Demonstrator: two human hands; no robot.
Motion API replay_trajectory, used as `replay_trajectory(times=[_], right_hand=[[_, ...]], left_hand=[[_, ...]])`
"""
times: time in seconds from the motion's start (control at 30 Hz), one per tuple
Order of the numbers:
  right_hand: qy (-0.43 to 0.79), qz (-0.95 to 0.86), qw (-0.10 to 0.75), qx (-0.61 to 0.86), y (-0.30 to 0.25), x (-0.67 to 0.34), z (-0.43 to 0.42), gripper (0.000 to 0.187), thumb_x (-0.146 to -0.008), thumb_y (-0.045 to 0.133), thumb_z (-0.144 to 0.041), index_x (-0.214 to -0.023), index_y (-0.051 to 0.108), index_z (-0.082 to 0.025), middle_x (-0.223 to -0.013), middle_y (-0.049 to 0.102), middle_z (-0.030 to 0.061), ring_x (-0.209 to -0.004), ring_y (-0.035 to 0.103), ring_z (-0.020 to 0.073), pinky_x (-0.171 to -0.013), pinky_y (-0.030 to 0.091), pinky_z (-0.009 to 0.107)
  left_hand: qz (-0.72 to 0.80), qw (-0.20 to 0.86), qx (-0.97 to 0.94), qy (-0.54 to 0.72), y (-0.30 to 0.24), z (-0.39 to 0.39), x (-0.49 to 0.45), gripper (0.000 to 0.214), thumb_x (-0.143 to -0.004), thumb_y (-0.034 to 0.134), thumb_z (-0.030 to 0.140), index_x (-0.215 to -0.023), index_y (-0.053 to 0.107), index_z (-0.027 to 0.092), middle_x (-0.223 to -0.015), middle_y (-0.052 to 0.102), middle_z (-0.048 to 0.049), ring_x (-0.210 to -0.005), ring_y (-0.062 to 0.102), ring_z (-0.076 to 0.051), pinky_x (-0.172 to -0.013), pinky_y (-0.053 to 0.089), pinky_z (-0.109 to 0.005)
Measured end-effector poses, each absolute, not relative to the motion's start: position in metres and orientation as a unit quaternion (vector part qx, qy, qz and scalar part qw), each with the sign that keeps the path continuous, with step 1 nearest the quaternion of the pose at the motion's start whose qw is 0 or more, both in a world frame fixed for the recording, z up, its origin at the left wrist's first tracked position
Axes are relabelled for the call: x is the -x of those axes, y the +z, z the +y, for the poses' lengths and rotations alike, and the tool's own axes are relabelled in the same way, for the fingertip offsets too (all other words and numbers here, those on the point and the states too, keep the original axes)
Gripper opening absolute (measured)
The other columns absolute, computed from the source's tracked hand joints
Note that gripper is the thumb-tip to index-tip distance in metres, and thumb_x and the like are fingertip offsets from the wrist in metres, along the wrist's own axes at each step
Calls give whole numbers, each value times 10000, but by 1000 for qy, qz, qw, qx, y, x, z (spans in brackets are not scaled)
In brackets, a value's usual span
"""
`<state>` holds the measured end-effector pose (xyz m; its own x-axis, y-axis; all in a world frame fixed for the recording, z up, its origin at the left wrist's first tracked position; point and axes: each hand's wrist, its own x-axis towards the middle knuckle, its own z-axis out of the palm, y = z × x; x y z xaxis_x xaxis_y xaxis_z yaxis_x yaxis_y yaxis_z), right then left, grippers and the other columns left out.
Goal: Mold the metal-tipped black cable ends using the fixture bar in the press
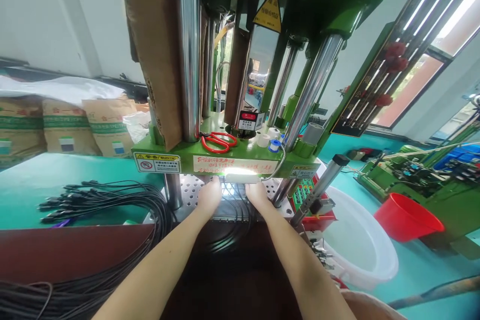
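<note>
Both my forearms reach forward under the green press machine (225, 160). My left hand (210, 195) and my right hand (257, 194) rest side by side at the lit mould plate (232, 200), just below a bright lamp (242, 177). The fingers of both hands are hidden under the machine's green ledge and washed out by the light. Black cables (228, 230) run from the mould toward me between my arms. I cannot tell what, if anything, either hand holds.
A bundle of black cables with plugs (101, 200) lies at the left. Red scissors (217, 141) and tape rolls (270, 142) sit on the green ledge. A white tub (360, 245) and a red bucket (407, 217) stand at the right; paper sacks (67, 125) are stacked far left.
</note>
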<state>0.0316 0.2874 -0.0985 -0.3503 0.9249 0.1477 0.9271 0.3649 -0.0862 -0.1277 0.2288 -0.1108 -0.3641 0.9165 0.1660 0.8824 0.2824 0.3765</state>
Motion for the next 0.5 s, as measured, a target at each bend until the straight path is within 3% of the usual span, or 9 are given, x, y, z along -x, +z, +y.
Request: replay_trajectory(times=[0.27, 0.5], right_hand=[[-20, -868, 79, 491, -84, -25, 276, 283, -824, 406, -148, -1012, 617, -136, -993, 646, 142, -927, 594, 236, -777, 443, 320], [-39, -873, 78, 480, -86, -9, 273, 344, -759, 398, -32, -1022, 607, -106, -1046, 622, 178, -960, 583, 251, -775, 449, 337]], left_hand=[[773, -18, -601, 202, -98, 218, 105, 352, -841, 319, 272, -1046, 565, 125, -1003, 608, -164, -1011, 533, -285, -761, 460, -380], [785, 6, -590, 189, -106, 229, 104, 308, -788, 363, 131, -992, 588, 79, -851, 633, -158, -804, 610, -227, -669, 468, -318]])
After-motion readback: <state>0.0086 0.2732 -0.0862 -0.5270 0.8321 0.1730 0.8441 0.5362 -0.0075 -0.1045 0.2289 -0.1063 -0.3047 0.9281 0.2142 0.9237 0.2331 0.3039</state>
